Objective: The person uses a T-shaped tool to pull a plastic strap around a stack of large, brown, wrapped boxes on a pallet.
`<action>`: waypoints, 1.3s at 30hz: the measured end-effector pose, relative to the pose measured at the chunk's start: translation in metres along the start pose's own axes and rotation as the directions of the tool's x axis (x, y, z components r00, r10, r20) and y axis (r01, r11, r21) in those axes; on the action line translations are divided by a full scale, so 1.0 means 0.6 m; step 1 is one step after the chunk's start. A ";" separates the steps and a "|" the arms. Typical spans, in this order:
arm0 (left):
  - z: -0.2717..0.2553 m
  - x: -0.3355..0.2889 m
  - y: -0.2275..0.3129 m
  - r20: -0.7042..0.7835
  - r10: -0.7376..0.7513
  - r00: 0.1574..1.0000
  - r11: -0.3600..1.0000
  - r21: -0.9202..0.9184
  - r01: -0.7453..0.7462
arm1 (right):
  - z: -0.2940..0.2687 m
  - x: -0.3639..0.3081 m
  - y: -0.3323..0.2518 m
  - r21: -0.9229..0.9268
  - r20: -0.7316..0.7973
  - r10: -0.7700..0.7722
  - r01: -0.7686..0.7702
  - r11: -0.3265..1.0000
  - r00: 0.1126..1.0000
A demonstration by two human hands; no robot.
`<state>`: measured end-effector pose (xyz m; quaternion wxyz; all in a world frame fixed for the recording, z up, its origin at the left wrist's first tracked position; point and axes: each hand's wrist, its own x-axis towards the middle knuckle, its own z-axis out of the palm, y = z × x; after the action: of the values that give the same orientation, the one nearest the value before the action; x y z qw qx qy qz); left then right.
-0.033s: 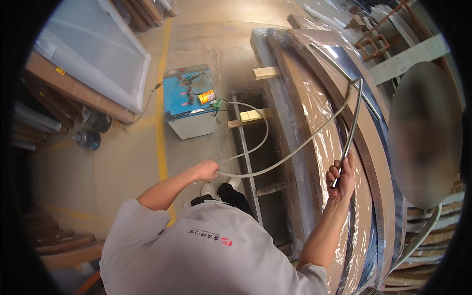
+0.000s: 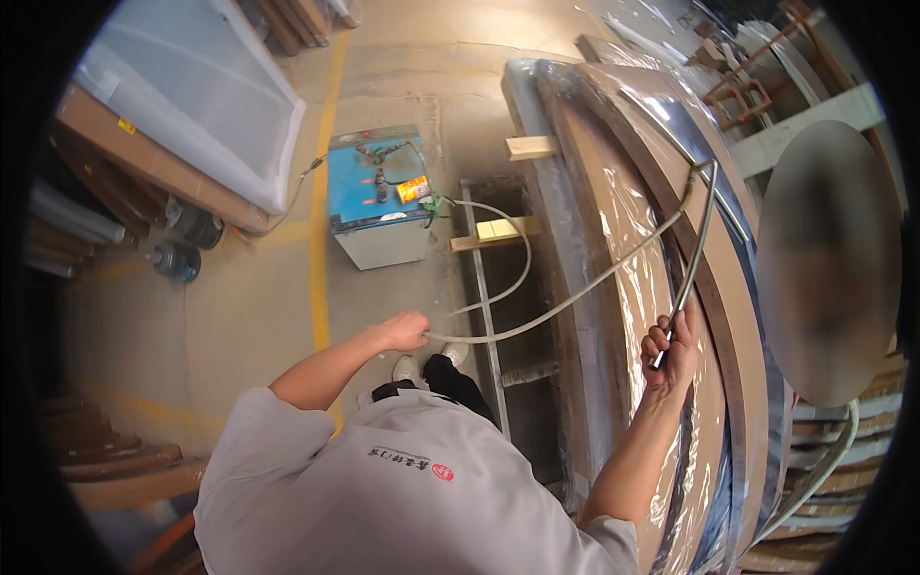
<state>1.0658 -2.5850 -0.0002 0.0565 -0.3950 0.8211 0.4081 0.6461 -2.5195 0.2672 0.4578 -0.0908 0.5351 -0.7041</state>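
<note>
My right hand (image 2: 668, 353) is wrapped round the lower end of a bent metal tube (image 2: 697, 251), which slants up over film-wrapped boards. At the tube's hooked top it meets a pale hose (image 2: 585, 292). A long, thin metal bar (image 2: 685, 151) crosses behind that top end; I cannot tell whether the two are joined. The hose sags from there to my left hand (image 2: 406, 332), closed on it at waist height. Another stretch of hose loops back toward a blue-topped metal box (image 2: 376, 196), which has dark fittings and a yellow-orange can (image 2: 412, 190) on top.
Tall boards (image 2: 613, 211) in brown card and clear film lean along my right. A metal-framed rack (image 2: 487, 326) with wood blocks (image 2: 532, 148) lies beside my feet. Wrapped panels (image 2: 192, 105) and a water jug (image 2: 175, 261) stand left. At the far right is another person (image 2: 829, 268), blurred.
The view has shifted slightly, so the box and boards sit a little further right. Both hands keep their holds; the tube's top end appears slightly lower and further right.
</note>
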 end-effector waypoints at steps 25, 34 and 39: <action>-0.454 0.470 -0.578 -0.209 -0.884 0.417 0.423 -0.737 0.527 | 0.293 0.177 0.134 -0.319 -0.212 -0.221 0.146 0.936 0.952; -0.430 0.548 -0.695 -0.069 -0.963 0.261 0.115 -0.980 0.164 | 0.407 0.045 0.257 -0.330 -0.335 -0.307 0.194 0.924 0.891; -0.478 0.562 -0.650 -0.210 -0.923 0.323 0.294 -0.926 0.235 | 0.424 -0.012 0.281 -0.335 -0.343 -0.312 0.195 0.922 0.886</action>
<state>1.1726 -3.1316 -0.1944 -0.2911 -0.8061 0.2557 0.4473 0.8999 -2.6860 0.2334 0.2268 -0.0852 0.6963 -0.6757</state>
